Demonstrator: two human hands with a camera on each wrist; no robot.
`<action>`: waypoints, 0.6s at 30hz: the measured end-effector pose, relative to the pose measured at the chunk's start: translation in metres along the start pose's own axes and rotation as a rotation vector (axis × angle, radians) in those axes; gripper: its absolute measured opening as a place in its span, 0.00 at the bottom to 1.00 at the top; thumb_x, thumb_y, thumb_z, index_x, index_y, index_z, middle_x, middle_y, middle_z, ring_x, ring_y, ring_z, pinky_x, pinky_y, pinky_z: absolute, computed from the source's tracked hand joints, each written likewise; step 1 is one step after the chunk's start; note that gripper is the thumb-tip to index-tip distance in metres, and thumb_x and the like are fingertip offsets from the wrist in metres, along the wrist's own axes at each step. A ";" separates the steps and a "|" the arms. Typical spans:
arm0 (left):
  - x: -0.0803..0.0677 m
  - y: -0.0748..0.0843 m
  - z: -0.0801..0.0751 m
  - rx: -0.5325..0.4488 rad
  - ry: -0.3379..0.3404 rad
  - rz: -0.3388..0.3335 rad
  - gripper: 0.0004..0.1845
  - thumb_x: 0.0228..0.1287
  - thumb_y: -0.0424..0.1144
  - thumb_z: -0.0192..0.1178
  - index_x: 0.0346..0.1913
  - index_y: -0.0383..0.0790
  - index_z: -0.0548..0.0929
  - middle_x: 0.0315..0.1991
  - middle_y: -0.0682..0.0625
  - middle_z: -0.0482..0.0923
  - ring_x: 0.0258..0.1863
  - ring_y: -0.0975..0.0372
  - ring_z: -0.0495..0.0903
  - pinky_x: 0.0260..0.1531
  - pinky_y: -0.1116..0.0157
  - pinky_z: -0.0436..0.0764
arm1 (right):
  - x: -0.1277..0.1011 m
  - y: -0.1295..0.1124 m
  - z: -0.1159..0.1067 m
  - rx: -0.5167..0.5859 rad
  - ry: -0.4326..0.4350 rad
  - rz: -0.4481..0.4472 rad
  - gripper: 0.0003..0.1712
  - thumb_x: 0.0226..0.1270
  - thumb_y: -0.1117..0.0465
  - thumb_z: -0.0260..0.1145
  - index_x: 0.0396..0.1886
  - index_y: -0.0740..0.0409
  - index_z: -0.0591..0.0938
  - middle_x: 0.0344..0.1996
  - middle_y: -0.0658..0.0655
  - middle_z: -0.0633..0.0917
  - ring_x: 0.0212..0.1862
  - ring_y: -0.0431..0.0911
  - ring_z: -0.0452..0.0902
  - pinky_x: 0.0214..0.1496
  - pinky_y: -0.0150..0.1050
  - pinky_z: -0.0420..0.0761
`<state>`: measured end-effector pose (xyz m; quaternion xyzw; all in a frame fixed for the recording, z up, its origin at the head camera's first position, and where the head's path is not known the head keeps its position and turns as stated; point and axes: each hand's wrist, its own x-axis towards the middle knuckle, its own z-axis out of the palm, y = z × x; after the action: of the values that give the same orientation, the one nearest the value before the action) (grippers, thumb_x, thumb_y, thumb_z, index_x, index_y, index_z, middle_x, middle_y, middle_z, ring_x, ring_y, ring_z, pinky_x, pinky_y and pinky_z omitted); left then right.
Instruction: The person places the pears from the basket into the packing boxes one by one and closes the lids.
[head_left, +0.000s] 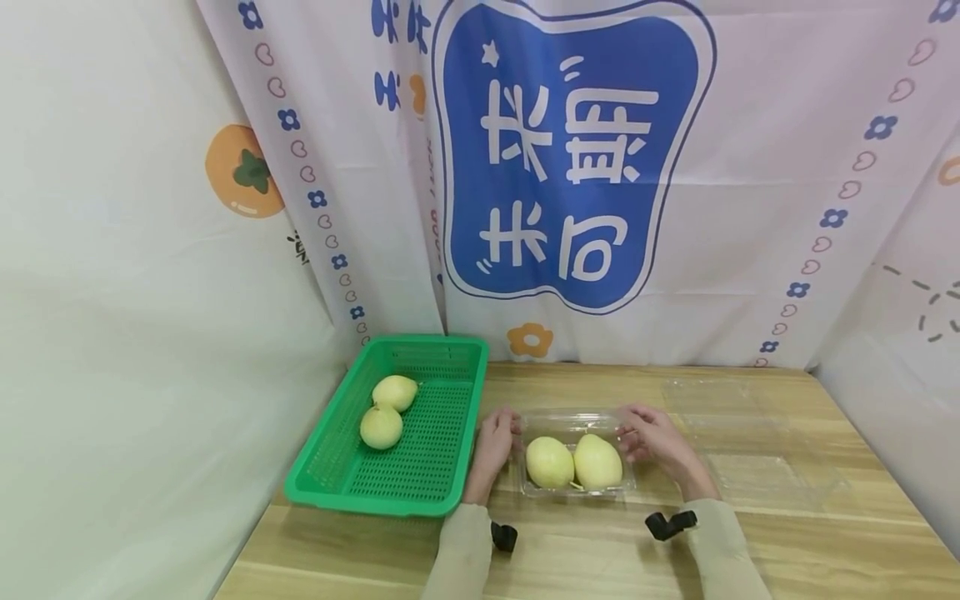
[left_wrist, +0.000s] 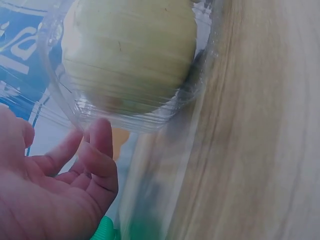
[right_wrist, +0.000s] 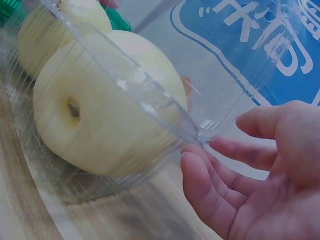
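Note:
A clear plastic clamshell box (head_left: 573, 414) lies on the wooden table and holds two pale yellow pears (head_left: 550, 462) (head_left: 597, 462). My left hand (head_left: 501, 432) is at the box's left end, my right hand (head_left: 643, 435) at its right end. In the left wrist view the left hand (left_wrist: 75, 165) has relaxed fingers, whose tips reach the box's rounded wall (left_wrist: 135, 122) below a pear (left_wrist: 130, 55). In the right wrist view the right hand (right_wrist: 235, 160) lies open beside the box rim (right_wrist: 165, 107), next to a pear (right_wrist: 105, 115). Neither hand grips anything.
A green plastic basket (head_left: 438, 340) stands to the left of the box with two more pears (head_left: 394, 392) (head_left: 381, 427) in it. Another clear plastic tray (head_left: 750, 442) lies on the table at the right. A printed curtain hangs behind the table.

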<state>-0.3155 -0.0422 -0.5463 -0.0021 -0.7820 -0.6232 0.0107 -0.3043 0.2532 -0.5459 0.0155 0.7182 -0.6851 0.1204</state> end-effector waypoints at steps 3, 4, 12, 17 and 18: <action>-0.003 -0.001 -0.001 0.010 -0.013 0.010 0.22 0.79 0.48 0.40 0.48 0.35 0.80 0.31 0.45 0.80 0.22 0.60 0.79 0.15 0.69 0.71 | -0.001 0.002 -0.001 -0.004 -0.018 -0.004 0.32 0.76 0.49 0.56 0.68 0.68 0.66 0.39 0.56 0.80 0.28 0.42 0.79 0.27 0.37 0.83; -0.004 -0.001 -0.001 0.018 -0.023 0.013 0.22 0.79 0.48 0.40 0.49 0.35 0.80 0.30 0.45 0.79 0.23 0.59 0.79 0.15 0.69 0.71 | -0.002 0.002 -0.001 -0.002 -0.015 -0.001 0.31 0.76 0.50 0.56 0.68 0.68 0.67 0.40 0.55 0.79 0.27 0.43 0.79 0.27 0.36 0.83; -0.008 0.000 -0.003 0.070 -0.060 0.053 0.17 0.79 0.44 0.43 0.50 0.35 0.77 0.29 0.46 0.77 0.22 0.60 0.73 0.18 0.68 0.72 | 0.001 0.002 0.000 -0.023 -0.028 -0.010 0.28 0.75 0.59 0.54 0.68 0.70 0.65 0.32 0.51 0.68 0.23 0.37 0.66 0.27 0.35 0.81; -0.009 0.001 -0.003 0.125 -0.068 0.065 0.18 0.78 0.47 0.45 0.52 0.35 0.77 0.36 0.45 0.81 0.32 0.62 0.77 0.30 0.66 0.77 | 0.001 0.000 -0.001 -0.059 -0.023 -0.006 0.26 0.71 0.66 0.53 0.66 0.71 0.67 0.26 0.50 0.72 0.22 0.39 0.69 0.24 0.35 0.78; -0.010 0.001 -0.003 0.136 -0.073 0.069 0.19 0.77 0.47 0.45 0.52 0.34 0.77 0.36 0.45 0.81 0.33 0.62 0.77 0.31 0.66 0.77 | 0.000 0.000 0.000 -0.077 -0.024 -0.010 0.26 0.70 0.66 0.53 0.66 0.71 0.67 0.25 0.49 0.73 0.22 0.39 0.68 0.23 0.34 0.76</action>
<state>-0.3056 -0.0449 -0.5449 -0.0513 -0.8217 -0.5676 0.0039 -0.3048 0.2536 -0.5458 -0.0008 0.7425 -0.6578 0.1261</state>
